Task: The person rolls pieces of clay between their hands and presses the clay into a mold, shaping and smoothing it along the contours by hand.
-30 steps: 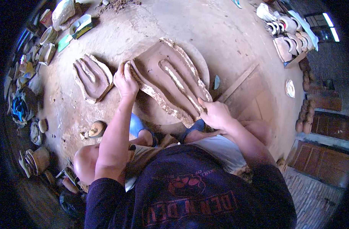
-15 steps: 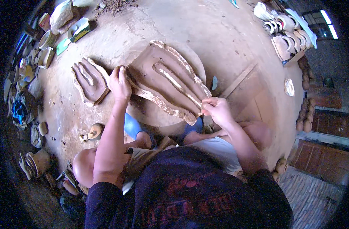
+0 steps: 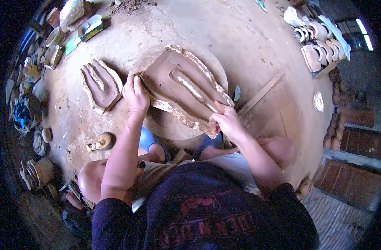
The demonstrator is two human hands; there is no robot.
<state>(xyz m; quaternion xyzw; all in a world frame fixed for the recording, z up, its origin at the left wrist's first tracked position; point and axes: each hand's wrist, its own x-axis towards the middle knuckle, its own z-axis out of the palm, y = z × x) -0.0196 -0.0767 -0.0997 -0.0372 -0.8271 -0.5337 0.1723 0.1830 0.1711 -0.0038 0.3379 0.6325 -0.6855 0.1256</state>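
Observation:
A large plaster mould [image 3: 161, 79] with a whitish, rough rim is lined with brown clay, and a long U-shaped ridge runs along its inside. It is tilted above a pale round board [image 3: 213, 60] in front of me. My left hand [image 3: 136, 95] grips its left corner, fingers closed over the rim. At the narrow right end, my right hand [image 3: 228, 121] has its fingers curled at the clay and rim. Whether a small piece of clay is pinched there is hidden. A smaller clay-lined mould [image 3: 108, 88] of similar shape lies on the floor to the left.
A wooden strip [image 3: 261, 95] lies on the floor at right. Curved mould pieces [image 3: 323, 50] are stacked far right. Bowls, boxes and bags crowd the left side, with a bulbous wooden tool [image 3: 104, 141] near my left knee. A small pale blade-like piece [image 3: 237, 93] lies beside the board.
My right hand has shifted left along the mould's narrow end, and its fingers have curled further inward. My left hand keeps its hold on the corner. The whole view has shifted slightly.

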